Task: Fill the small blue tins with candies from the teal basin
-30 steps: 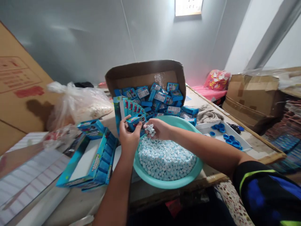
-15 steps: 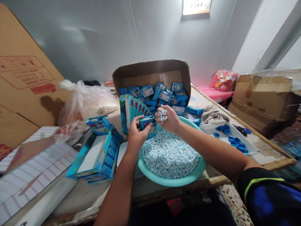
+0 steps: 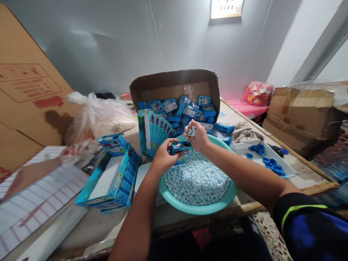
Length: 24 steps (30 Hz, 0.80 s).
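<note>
My left hand [image 3: 165, 156] grips a small blue box [image 3: 180, 146] by its side, over the left part of a turquoise basin [image 3: 185, 207]. Pale blue and white candies [image 3: 199, 181] fill the basin. Cupped just right of the box, my right hand [image 3: 198, 136] holds several candies [image 3: 191, 131] in its curled fingers. Behind both hands, a cardboard box [image 3: 174, 85] lies on its side with many small blue boxes [image 3: 190, 110] in it. A fan of blue packets [image 3: 160, 132] stands at its left front.
Blue display trays [image 3: 111, 181] sit left of the basin, near a clear plastic bag [image 3: 100, 112]. To the right are a white tray [image 3: 288, 173] with blue caps, a grey cloth [image 3: 246, 133] and a large carton [image 3: 299, 116]. Striped sheets [image 3: 35, 203] lie at the left.
The small box in my left hand has moved right and down, and its top is now tipped toward me. My right hand has shifted slightly right, still holding candies.
</note>
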Each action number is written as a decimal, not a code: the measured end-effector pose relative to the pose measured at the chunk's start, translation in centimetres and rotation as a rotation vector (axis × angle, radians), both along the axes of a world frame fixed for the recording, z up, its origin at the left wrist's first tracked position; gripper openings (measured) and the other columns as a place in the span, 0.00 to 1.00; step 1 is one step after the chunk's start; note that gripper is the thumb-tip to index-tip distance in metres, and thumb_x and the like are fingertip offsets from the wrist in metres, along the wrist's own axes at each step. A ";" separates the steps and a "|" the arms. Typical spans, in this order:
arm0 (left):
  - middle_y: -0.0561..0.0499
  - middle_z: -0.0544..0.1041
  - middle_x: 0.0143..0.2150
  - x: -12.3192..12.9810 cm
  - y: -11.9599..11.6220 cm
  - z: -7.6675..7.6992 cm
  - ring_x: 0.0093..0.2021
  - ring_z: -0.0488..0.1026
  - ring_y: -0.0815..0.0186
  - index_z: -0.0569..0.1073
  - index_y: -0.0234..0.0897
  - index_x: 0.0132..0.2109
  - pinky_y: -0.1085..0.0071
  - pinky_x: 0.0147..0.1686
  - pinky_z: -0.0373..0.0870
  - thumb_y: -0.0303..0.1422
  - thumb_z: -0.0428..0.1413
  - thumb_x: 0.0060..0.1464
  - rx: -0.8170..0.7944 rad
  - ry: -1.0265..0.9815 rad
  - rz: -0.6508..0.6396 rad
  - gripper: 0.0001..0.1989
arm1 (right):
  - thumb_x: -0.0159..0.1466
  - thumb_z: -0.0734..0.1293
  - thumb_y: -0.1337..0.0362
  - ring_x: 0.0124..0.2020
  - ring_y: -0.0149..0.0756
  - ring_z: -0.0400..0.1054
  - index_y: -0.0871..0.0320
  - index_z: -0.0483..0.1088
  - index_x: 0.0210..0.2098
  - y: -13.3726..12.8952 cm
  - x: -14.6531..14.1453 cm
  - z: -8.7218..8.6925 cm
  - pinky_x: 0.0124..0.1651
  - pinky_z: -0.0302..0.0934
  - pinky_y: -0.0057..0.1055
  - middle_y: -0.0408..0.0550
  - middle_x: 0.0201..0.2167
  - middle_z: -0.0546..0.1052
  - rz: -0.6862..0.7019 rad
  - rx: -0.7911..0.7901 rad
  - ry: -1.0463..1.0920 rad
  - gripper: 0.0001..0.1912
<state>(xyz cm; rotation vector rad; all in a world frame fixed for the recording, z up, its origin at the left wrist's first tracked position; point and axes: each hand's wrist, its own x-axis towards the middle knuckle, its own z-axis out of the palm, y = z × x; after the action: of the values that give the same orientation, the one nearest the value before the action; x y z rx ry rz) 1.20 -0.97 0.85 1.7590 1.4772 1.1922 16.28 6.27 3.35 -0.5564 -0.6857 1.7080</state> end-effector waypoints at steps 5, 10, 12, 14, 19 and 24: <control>0.49 0.80 0.38 0.0 -0.1 -0.2 0.40 0.78 0.61 0.73 0.37 0.52 0.68 0.39 0.71 0.38 0.67 0.45 -0.012 0.010 -0.055 0.27 | 0.68 0.60 0.59 0.22 0.29 0.65 0.56 0.60 0.27 0.1 0.0 0.0 0.26 0.60 0.25 0.41 0.19 0.68 -0.002 -0.015 -0.008 0.13; 0.49 0.80 0.39 -0.1 0.0 -0.3 0.40 0.78 0.61 0.73 0.37 0.52 0.68 0.40 0.72 0.37 0.67 0.45 0.000 -0.015 -0.065 0.26 | 0.65 0.64 0.56 0.22 0.29 0.65 0.55 0.61 0.27 0.0 -0.4 -0.2 0.27 0.61 0.26 0.40 0.20 0.69 -0.007 0.005 -0.044 0.15; 0.49 0.80 0.39 0.0 -0.1 -0.2 0.40 0.78 0.61 0.73 0.37 0.51 0.68 0.40 0.72 0.38 0.67 0.45 -0.005 -0.016 -0.063 0.26 | 0.63 0.66 0.54 0.22 0.29 0.64 0.55 0.61 0.26 0.1 -0.4 -0.4 0.27 0.60 0.26 0.40 0.21 0.69 -0.010 0.030 -0.078 0.16; 0.49 0.80 0.39 0.0 -0.2 -0.1 0.41 0.77 0.60 0.73 0.37 0.51 0.68 0.39 0.71 0.38 0.67 0.44 -0.014 -0.012 -0.053 0.27 | 0.62 0.67 0.53 0.23 0.29 0.65 0.56 0.61 0.25 0.1 -0.5 -0.5 0.27 0.60 0.26 0.40 0.21 0.69 -0.006 0.065 -0.107 0.17; 0.48 0.80 0.40 0.1 -0.2 0.0 0.41 0.78 0.60 0.74 0.38 0.51 0.68 0.39 0.72 0.38 0.68 0.43 -0.013 -0.043 -0.037 0.27 | 0.60 0.68 0.49 0.23 0.30 0.65 0.56 0.60 0.22 0.1 -0.4 -0.7 0.28 0.61 0.27 0.41 0.22 0.70 0.016 0.136 -0.143 0.21; 0.50 0.80 0.38 0.0 -0.1 -0.1 0.39 0.77 0.61 0.73 0.38 0.51 0.68 0.39 0.71 0.37 0.68 0.42 0.002 -0.062 -0.018 0.27 | 0.61 0.68 0.46 0.24 0.30 0.66 0.56 0.60 0.22 -0.2 -0.5 -0.4 0.31 0.64 0.28 0.42 0.23 0.71 0.059 0.167 -0.182 0.23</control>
<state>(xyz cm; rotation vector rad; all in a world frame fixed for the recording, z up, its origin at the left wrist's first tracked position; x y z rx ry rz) 1.23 -1.06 0.78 1.7177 1.4216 1.2284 15.79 6.09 2.93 -0.5829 -0.9735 1.6489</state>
